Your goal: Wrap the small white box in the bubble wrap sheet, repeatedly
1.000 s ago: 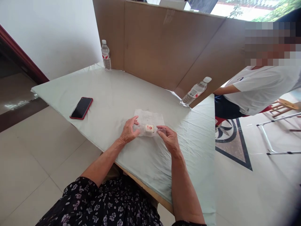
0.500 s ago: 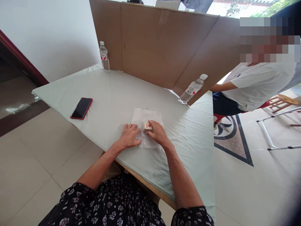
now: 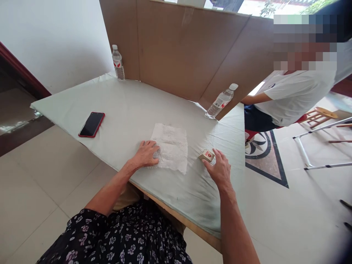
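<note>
A small pale box [image 3: 208, 155] with red print and a patterned side is at the right of the table. My right hand [image 3: 220, 167] grips it between thumb and fingers. To its left a crinkled, whitish sheet [image 3: 172, 148] lies spread out; whether it is thin paper or plastic wrap I cannot tell. My left hand [image 3: 145, 153] rests at the sheet's left edge, palm down with the fingers apart. Something clear and wrinkled shows beside its fingertips, partly covered by the hand.
A phone in a red case [image 3: 91, 124] lies at the left. Two water bottles, one upright [image 3: 118, 63] and one leaning [image 3: 220, 102], stand against a tall cardboard screen [image 3: 170, 51]. Beyond the table's right side sits a person in a white shirt [image 3: 294, 97].
My right hand has carried the small box off the sheet to the right. More of the sheet now shows. My left hand stays at its left edge. The view has shifted slightly.
</note>
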Demonstrator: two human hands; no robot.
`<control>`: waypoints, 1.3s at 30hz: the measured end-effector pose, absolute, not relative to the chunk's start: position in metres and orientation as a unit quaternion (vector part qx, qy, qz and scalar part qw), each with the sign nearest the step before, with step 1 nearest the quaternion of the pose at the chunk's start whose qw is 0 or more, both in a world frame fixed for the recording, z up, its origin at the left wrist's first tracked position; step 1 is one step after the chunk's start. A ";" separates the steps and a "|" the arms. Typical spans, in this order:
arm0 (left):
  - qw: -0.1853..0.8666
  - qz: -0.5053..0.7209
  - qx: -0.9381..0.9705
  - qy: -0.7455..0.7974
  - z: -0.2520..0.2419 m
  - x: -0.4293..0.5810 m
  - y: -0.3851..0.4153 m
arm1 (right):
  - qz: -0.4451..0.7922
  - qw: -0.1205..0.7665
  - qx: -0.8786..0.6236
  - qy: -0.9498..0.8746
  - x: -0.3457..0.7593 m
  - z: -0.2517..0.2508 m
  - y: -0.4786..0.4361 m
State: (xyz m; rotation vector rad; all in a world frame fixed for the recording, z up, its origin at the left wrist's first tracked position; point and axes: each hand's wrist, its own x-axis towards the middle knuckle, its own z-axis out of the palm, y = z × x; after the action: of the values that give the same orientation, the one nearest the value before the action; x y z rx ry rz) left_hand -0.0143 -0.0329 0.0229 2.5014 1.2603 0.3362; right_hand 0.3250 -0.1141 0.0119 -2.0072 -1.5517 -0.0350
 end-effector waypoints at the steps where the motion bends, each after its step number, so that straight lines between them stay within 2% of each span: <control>1: 0.158 0.124 0.874 0.442 0.023 -0.013 -0.033 | -0.044 0.318 -0.747 -0.582 0.317 0.015 -0.115; 3: 0.159 0.138 0.870 0.446 0.023 -0.010 -0.033 | -0.085 0.362 -0.706 -0.603 0.294 0.023 -0.113; 5: 0.167 0.131 0.872 0.442 0.024 -0.006 -0.032 | -0.058 0.362 -0.648 -0.667 0.268 0.027 -0.105; 7: 0.181 0.092 0.882 0.425 0.028 -0.002 -0.028 | -0.013 0.314 -0.609 -0.728 0.245 0.023 -0.095; 11: 0.208 -0.031 0.901 0.379 0.038 -0.005 -0.013 | 0.045 0.171 -0.630 -0.756 0.213 -0.001 -0.089; 13: 0.212 -0.059 0.906 0.362 0.040 -0.010 -0.005 | 0.039 0.146 -0.645 -0.749 0.206 -0.014 -0.095; 18: 0.213 -0.041 0.904 0.368 0.036 -0.016 -0.007 | 0.018 0.178 -0.639 -0.749 0.205 -0.029 -0.108; 24: 0.176 0.110 0.882 0.424 0.018 -0.002 -0.035 | -0.009 0.282 -0.633 -0.721 0.213 -0.030 -0.107; 27: 0.170 0.120 0.880 0.426 0.004 -0.001 -0.040 | -0.024 0.311 -0.629 -0.712 0.215 -0.027 -0.107; 33: 0.175 0.117 0.891 0.402 -0.012 -0.016 -0.037 | -0.006 0.260 -0.636 -0.727 0.208 -0.025 -0.110; 39: 0.167 0.139 0.896 0.387 -0.016 -0.024 -0.036 | -0.032 0.349 -0.638 -0.686 0.220 -0.010 -0.110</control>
State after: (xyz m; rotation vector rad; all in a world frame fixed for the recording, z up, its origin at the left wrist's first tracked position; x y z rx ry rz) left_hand -0.0242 -0.0361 -0.0163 2.5502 1.1028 0.3954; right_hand 0.2200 -0.1099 -0.0097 -1.6527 -1.7763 -0.0840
